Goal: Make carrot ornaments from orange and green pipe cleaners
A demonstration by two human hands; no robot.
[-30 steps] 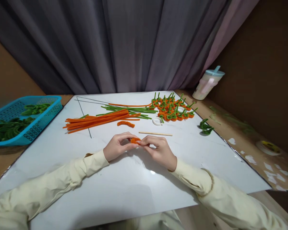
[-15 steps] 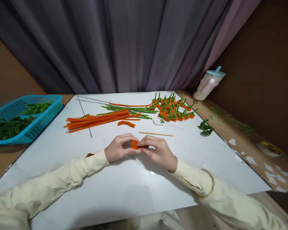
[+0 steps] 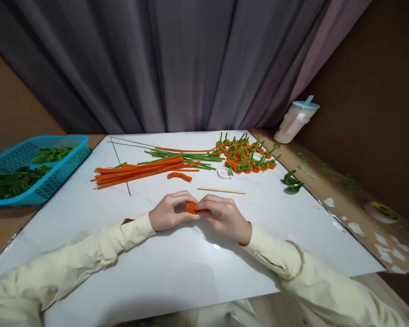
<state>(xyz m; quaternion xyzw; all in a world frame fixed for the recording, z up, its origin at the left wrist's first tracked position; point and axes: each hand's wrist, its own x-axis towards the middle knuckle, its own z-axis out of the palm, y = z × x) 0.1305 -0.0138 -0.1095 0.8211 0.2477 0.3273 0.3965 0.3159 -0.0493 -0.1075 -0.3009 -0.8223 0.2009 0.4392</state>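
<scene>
Between my two hands is a small round orange piece of pipe cleaner (image 3: 191,208), ribbed like a little pumpkin. My left hand (image 3: 168,211) pinches it from the left with thumb and fingers. From the right, my right hand (image 3: 226,215) grips its other side, with fingertips closed together and partly hiding it. Just beyond the hands lie a thin wooden stick (image 3: 221,190) and a short curved orange coil (image 3: 179,176). Farther back are a bundle of orange pipe cleaners (image 3: 139,171) and several green pipe cleaners (image 3: 187,156).
Finished orange pumpkins with green stems (image 3: 247,156) cluster at the back right, near a white tape ring (image 3: 224,172). Green curled pieces (image 3: 292,181) lie by the right edge. A blue basket (image 3: 44,193) stands left, a lidded cup (image 3: 296,121) right. Paper scraps (image 3: 356,228) litter the brown surface.
The orange piece has turned slightly between my fingertips, so its ribbed face shows differently. Both hands stay in nearly the same place.
</scene>
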